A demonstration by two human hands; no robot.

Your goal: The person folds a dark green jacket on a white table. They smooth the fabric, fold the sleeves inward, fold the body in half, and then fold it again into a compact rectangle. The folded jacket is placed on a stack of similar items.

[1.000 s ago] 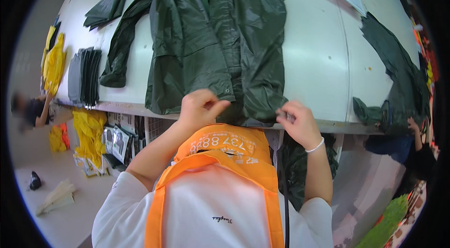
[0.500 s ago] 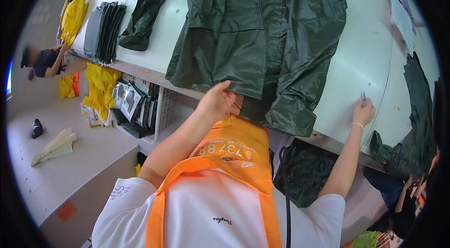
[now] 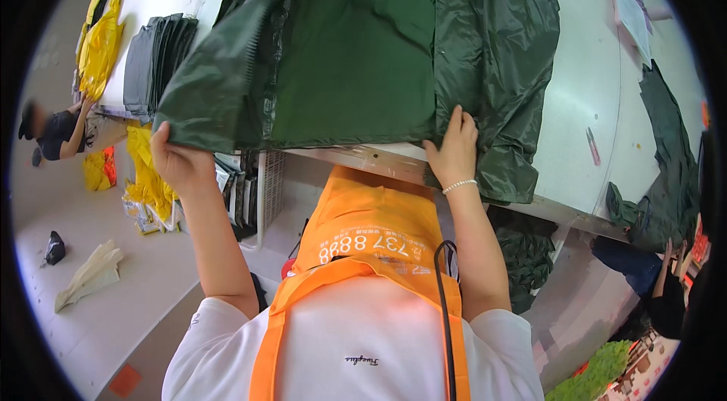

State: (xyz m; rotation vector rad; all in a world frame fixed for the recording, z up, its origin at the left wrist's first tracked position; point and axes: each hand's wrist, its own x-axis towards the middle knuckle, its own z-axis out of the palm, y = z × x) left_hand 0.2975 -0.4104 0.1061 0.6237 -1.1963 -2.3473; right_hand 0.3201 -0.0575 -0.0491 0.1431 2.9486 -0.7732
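A dark green raincoat (image 3: 356,60) lies spread on the white table, its hem along the near edge. My left hand (image 3: 182,159) pinches the hem corner of its left front panel, which is folded out to the left and blurred by motion. The smooth green inside of the coat shows between the two fronts. On the right front, near the hem, my right hand (image 3: 456,147) lies on the cloth with its fingers stretched and thumb apart. A slim pinkish tool with metal points, perhaps thread snips (image 3: 593,146), rests on the table further right.
Left on the white table (image 3: 572,98) stands a stack of folded dark garments (image 3: 157,64). A co-worker (image 3: 60,132) handles yellow garments (image 3: 102,49) at far left. More dark green cloth (image 3: 666,174) hangs over the right edge. Below is a white crate (image 3: 270,193).
My right hand has put the slim tool down and come over to the coat. My left hand has swung the left front panel outward, uncovering the inside.
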